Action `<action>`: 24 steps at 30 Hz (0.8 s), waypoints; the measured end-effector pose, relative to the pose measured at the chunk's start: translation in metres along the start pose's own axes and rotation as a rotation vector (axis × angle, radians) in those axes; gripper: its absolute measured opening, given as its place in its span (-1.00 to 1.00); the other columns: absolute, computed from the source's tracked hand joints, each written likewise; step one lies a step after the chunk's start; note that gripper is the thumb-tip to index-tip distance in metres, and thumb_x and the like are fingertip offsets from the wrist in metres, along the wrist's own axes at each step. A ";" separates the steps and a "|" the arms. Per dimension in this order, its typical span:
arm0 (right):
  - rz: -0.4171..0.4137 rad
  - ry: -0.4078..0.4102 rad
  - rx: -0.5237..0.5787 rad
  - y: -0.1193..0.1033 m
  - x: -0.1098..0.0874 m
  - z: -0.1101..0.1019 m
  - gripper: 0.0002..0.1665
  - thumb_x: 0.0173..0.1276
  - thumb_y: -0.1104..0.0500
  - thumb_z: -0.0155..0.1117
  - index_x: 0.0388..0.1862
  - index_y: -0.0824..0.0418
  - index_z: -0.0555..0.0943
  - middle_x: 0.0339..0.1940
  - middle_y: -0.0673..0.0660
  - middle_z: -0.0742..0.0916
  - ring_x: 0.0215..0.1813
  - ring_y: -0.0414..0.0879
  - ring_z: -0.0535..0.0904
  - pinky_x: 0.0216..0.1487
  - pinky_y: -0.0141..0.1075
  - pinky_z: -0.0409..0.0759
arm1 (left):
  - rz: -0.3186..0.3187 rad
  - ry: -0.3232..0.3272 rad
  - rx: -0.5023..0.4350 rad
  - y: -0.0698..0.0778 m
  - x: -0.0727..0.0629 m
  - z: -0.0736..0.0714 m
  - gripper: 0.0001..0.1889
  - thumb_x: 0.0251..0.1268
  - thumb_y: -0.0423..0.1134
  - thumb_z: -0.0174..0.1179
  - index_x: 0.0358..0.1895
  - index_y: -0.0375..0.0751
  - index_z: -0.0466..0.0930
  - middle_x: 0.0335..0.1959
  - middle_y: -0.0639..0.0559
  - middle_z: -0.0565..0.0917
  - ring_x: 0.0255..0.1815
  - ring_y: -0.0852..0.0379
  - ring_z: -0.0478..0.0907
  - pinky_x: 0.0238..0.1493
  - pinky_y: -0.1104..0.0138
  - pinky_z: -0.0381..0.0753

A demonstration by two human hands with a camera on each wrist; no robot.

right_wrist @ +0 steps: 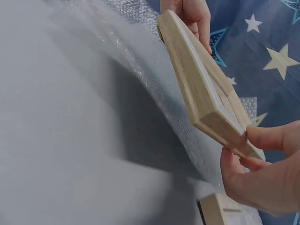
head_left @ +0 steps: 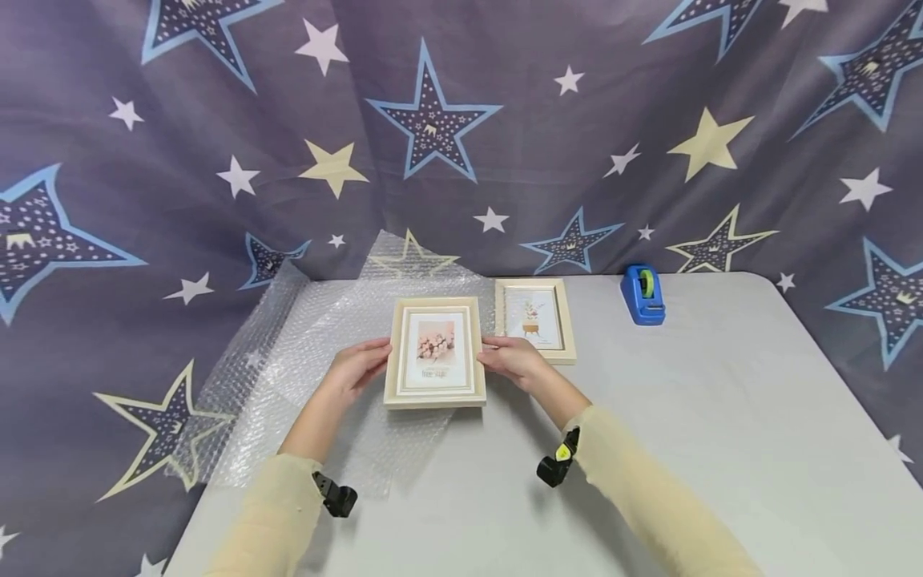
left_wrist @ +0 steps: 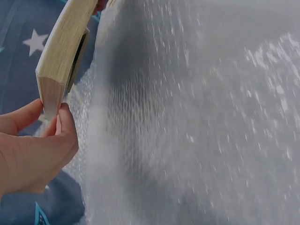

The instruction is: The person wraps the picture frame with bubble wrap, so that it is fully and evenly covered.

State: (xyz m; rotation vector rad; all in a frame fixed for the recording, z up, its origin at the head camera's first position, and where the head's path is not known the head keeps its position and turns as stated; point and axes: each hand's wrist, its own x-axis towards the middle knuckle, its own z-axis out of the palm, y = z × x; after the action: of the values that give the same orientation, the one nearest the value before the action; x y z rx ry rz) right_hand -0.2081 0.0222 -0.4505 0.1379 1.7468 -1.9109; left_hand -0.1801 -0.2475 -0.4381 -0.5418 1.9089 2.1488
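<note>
A cream wooden picture frame (head_left: 436, 353) with a pink flower print is held up between both hands, raised over bubble wrap (head_left: 310, 353). On its left edge the left hand (head_left: 353, 370) grips it; in the left wrist view the thumb and fingers (left_wrist: 68, 123) pinch the frame's side (left_wrist: 61, 61). At the opposite edge the right hand (head_left: 516, 361) pinches it too, thumb on the front and fingers underneath, as the right wrist view shows of the right hand (right_wrist: 267, 164). Beneath the raised frame (right_wrist: 201, 89) a shadow falls on the sheet and table.
Behind the right hand a second cream picture frame (head_left: 568, 340) with a potted-plant print lies on the white table (head_left: 649, 449), partly over or beside the wrap's edge. A blue tape dispenser (head_left: 642, 296) stands at the back right. A star-patterned curtain (head_left: 505, 96) surrounds the table's back and sides.
</note>
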 end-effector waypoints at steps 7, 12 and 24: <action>0.025 -0.042 -0.013 -0.004 0.013 0.018 -0.35 0.34 0.45 0.11 0.41 0.41 0.26 0.32 0.44 0.48 0.06 -0.05 0.67 0.35 -0.12 0.51 | 0.004 0.021 0.010 0.001 0.000 -0.021 -0.45 0.36 -0.41 0.09 0.37 -0.48 0.21 -0.04 0.11 0.70 -0.26 0.47 0.62 -0.01 0.61 0.62; 0.035 -0.086 0.004 -0.009 0.021 0.028 -0.31 0.30 0.52 0.08 0.42 0.47 0.20 0.37 0.47 0.41 0.41 0.21 0.38 0.41 -0.16 0.42 | -0.004 0.050 -0.033 0.002 0.003 -0.032 -0.45 0.37 -0.42 0.08 0.39 -0.45 0.19 -0.31 0.27 0.71 -0.28 0.47 0.63 -0.01 0.61 0.62; -0.150 -0.019 0.006 0.057 0.107 0.032 -0.30 0.00 0.38 0.49 0.19 0.41 0.52 0.03 0.24 0.74 0.05 -0.08 0.71 0.07 -0.35 0.69 | -0.050 0.168 -0.098 -0.007 0.022 -0.041 -0.48 0.36 -0.41 0.09 0.37 -0.33 0.26 -0.43 0.35 0.71 -0.35 0.45 0.64 -0.14 0.62 0.64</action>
State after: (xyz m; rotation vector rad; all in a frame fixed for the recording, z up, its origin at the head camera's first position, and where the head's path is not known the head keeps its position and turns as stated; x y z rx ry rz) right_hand -0.2642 -0.0426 -0.5423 -0.0093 1.7823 -2.0161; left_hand -0.1923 -0.2886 -0.4568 -0.8036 1.8566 2.2374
